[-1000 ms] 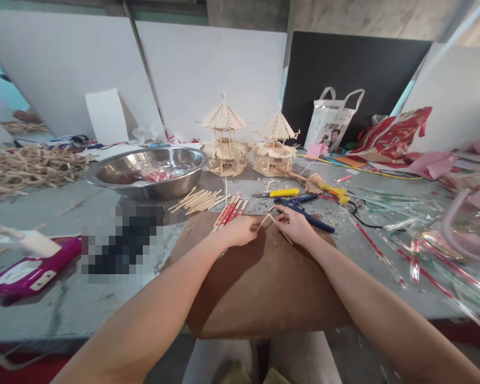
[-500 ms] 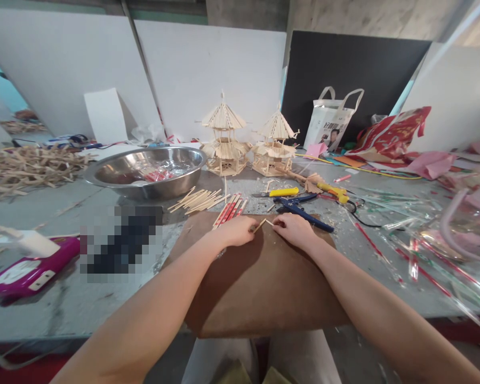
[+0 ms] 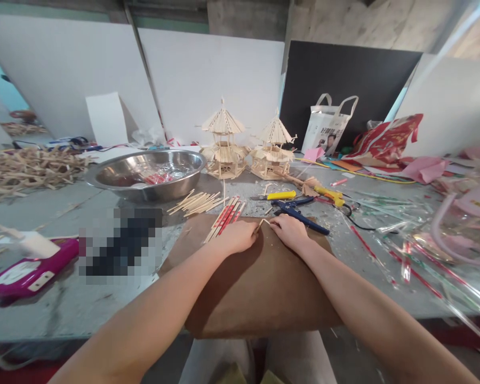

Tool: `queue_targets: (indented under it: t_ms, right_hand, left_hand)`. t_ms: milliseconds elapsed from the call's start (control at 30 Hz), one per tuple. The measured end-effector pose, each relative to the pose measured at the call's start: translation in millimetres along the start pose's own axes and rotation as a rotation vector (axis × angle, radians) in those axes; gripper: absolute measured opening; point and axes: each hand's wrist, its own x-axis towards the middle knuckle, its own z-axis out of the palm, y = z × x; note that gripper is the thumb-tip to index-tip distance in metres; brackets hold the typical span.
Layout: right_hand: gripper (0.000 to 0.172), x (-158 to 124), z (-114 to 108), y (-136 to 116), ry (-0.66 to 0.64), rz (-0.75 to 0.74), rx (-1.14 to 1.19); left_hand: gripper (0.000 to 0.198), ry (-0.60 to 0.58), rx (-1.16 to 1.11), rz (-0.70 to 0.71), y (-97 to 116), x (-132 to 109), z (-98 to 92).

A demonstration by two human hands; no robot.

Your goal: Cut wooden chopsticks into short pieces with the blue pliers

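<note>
Over a brown board [image 3: 260,298], my left hand [image 3: 243,234] pinches a short wooden stick [image 3: 261,223]. My right hand [image 3: 290,230] faces it, its fingers closed on another short stick [image 3: 267,221]. The sticks' tips meet in a shallow peak between my hands; whether they are joined I cannot tell. Just left of my left hand lie red-and-white wrapped chopsticks [image 3: 229,213], partly on the board. Bare wooden sticks [image 3: 196,202] are piled beyond them. Blue-handled cutters [image 3: 304,216] and a yellow utility knife [image 3: 280,196] rest beyond my right hand.
Two stick-built pagodas [image 3: 224,144] stand at the back, beside a steel basin [image 3: 144,186]. A purple power strip [image 3: 36,272] sits at left. A yellow-handled tool [image 3: 330,195] with a black cord and scattered plastic wrappers [image 3: 406,261] lie at right.
The tips of the two short sticks have come together as my hands moved slightly closer. My view has shifted a little, uncovering more of the wrapped chopsticks.
</note>
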Motion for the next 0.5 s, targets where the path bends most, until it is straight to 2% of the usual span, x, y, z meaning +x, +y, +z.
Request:
queue_targets:
  t_ms: [167, 233, 333, 433, 500]
  right_hand:
    - [0.028, 1, 0, -3, -0.003, 0.016, 0.067]
    - [0.028, 2, -3, 0, 0.036, 0.026, 0.118]
    - [0.028, 7, -10, 20, 0.214, 0.139, 0.203]
    - [0.030, 11, -18, 56, 0.499, 0.364, 0.273]
    - [0.031, 12, -21, 78, 0.638, 0.508, 0.303]
  left_hand:
    - [0.036, 0.038, 0.072, -0.035, 6, 1, 5.0]
    - [0.038, 0.036, 0.079, -0.050, 6, 0, 7.0]
    - [0.040, 0.043, 0.065, -0.083, 6, -3, 11.4]
    - [0.039, 0.097, 0.026, -0.129, 6, -7, 17.0]
    - [0.037, 0.129, 0.002, -0.155, 6, -8, 19.6]
